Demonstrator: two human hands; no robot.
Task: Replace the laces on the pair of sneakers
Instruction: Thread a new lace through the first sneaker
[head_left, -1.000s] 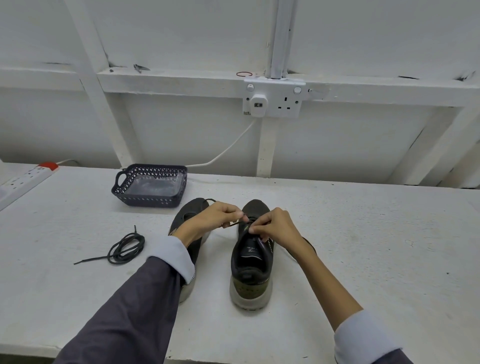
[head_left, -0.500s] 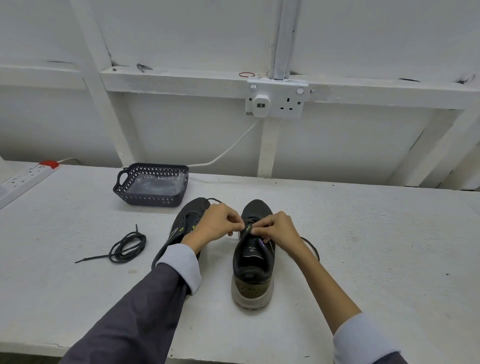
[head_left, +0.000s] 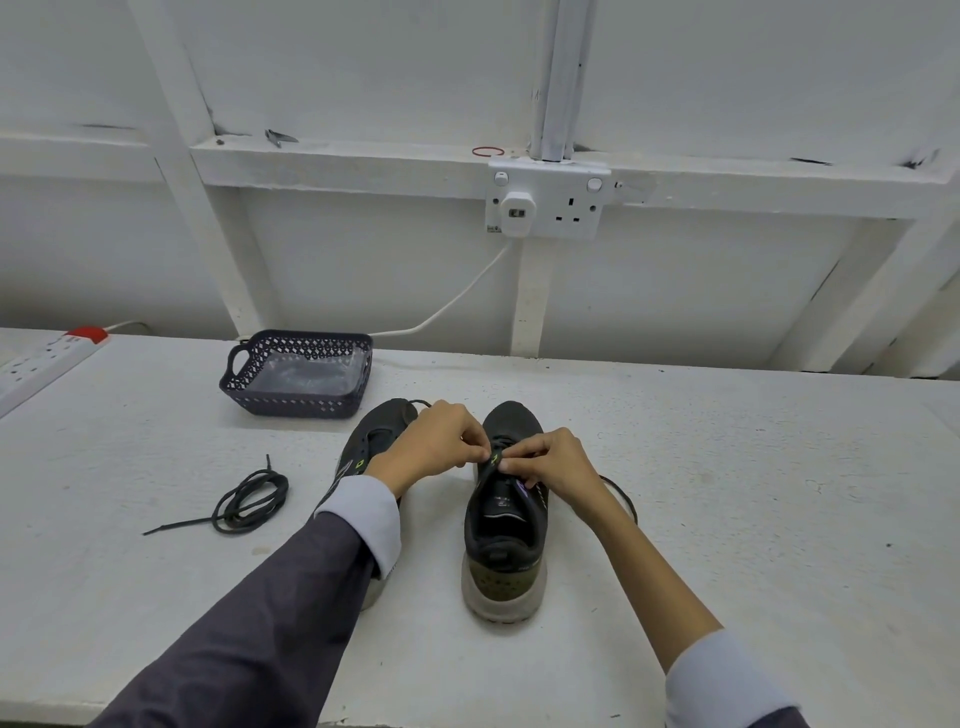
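Two dark sneakers stand on the white table, toes pointing away from me. Over the tongue of the right sneaker (head_left: 504, 540) my left hand (head_left: 436, 441) and my right hand (head_left: 553, 460) meet, each pinching the black lace at the upper eyelets. A loop of that lace (head_left: 621, 493) trails out to the right behind my right wrist. My left forearm covers much of the left sneaker (head_left: 379, 436). A second black lace (head_left: 249, 501) lies coiled on the table to the left.
A dark perforated basket (head_left: 298, 400) lined with clear plastic stands behind the left sneaker. A white power strip (head_left: 41, 358) lies at the far left edge. On the wall a double socket (head_left: 545, 205) holds a plug and white cable.
My hands have closed together over the right sneaker's tongue; the short stretch of lace seen between them a second ago is now hidden. The sneakers and the coiled lace have not moved.
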